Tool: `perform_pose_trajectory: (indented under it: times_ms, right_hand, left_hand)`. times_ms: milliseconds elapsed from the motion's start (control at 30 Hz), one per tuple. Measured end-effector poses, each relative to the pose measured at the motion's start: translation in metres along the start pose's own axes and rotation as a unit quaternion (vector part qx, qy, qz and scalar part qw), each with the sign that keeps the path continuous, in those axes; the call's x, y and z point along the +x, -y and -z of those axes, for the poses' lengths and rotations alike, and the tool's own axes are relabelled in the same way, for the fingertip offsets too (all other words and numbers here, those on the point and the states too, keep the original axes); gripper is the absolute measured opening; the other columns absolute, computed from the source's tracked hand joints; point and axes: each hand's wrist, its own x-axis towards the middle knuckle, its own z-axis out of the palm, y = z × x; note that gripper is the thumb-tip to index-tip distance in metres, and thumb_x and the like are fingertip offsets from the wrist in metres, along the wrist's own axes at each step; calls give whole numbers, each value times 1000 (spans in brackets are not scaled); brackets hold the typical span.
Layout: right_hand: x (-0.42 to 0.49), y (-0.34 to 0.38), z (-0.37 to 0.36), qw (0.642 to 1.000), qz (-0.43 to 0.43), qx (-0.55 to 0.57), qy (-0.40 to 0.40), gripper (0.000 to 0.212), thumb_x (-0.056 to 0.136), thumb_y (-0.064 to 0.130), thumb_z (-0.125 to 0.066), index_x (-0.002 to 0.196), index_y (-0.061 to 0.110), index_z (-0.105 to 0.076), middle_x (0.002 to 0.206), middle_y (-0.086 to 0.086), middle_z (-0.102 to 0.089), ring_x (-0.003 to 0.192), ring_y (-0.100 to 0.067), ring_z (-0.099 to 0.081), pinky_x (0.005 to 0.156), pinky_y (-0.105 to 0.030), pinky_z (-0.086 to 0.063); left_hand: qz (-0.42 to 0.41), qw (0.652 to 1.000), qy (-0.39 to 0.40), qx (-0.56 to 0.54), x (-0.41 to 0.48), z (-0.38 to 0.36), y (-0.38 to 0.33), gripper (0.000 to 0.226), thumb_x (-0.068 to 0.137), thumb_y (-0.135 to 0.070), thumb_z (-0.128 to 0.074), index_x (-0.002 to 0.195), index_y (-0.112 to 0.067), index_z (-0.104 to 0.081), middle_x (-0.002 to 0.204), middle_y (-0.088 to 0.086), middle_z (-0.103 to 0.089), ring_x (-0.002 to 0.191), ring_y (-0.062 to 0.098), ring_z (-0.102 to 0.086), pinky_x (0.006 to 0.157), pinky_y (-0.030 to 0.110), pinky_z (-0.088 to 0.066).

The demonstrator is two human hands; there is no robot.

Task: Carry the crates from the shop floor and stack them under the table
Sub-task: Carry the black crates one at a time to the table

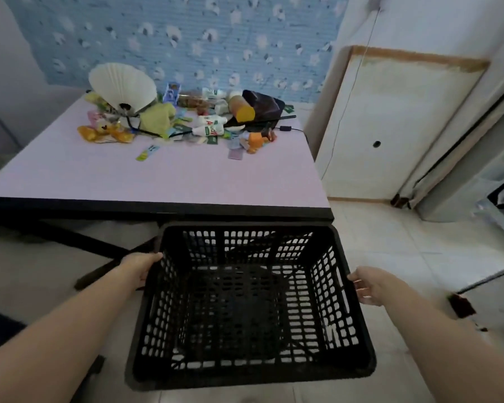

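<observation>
I hold a big black plastic crate with holes all over its sides (245, 301) in front of me. My left hand (141, 267) is on its left rim. The fingers curl over the edge and go inside, so that hand is gripping the crate. My right hand (367, 285) is at the right side of the crate. Its fingers are a bit spread and touch the outside wall near the rim. I cannot tell if that hand has a real grip or only presses on the side.

The crate sits between my two hands, open side up. It has nothing in it. Its far edge is just below the front edge of the pink table with the black rim (157, 181), which is past my hands. I cannot tell if the crate rests on the pale tiled floor (405, 251) or hangs a little over it.

Far past my left hand, at the back of the table, lies a white folding fan (122, 82). Beside it is a heap of small toys and packets (186, 123), with an orange jar on its side (240, 109). Past my right hand, a white board with a brown edge (390, 126) leans on the wall.
</observation>
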Motion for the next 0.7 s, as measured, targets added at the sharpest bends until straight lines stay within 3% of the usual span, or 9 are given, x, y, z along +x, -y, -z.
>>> perform_pose_trajectory:
  times_ms: [67,200,400,533,700]
  right_hand:
    - [45,6,-16,1000,-16,-6,4,23,96,2,-43,74,5,-51,72,-9,-53,63,-21,-50,53,-29,-41]
    - [132,8,-41,999,-44,-13,1,19,96,-3,-45,78,1,-49,72,-14,-49,61,-24,-47,53,-31,-40]
    - [232,1,-80,995,-82,-50,-9,20,94,-2,-51,75,0,-47,68,-16,-46,55,-24,-42,51,-27,-30]
    - [279,-3,-105,995,-86,-44,-6,17,90,-4,-57,74,-2,-51,70,-16,-51,55,-25,-45,52,-27,-35]
    - [311,-15,-125,992,-110,-65,-10,10,85,-7,-62,78,-4,-56,70,-14,-56,57,-24,-50,50,-27,-36]
  left_hand:
    - [19,1000,-20,-10,28,-20,25,28,96,-19,-56,117,0,-59,108,19,-65,99,34,-63,90,41,-49]
    - [65,995,-57,-41,80,-44,66,26,95,-10,-56,120,-3,-59,84,10,-62,74,22,-58,65,31,-46]
    - [108,992,-55,-29,159,-71,86,37,89,8,-44,122,2,-59,87,12,-62,76,24,-56,68,30,-46]
    - [79,997,-19,0,207,-83,93,46,82,16,-38,121,4,-59,104,20,-63,87,29,-57,71,32,-46]
    - [56,998,-10,19,235,-98,97,45,77,20,-38,112,5,-62,101,23,-65,95,35,-58,74,35,-47]
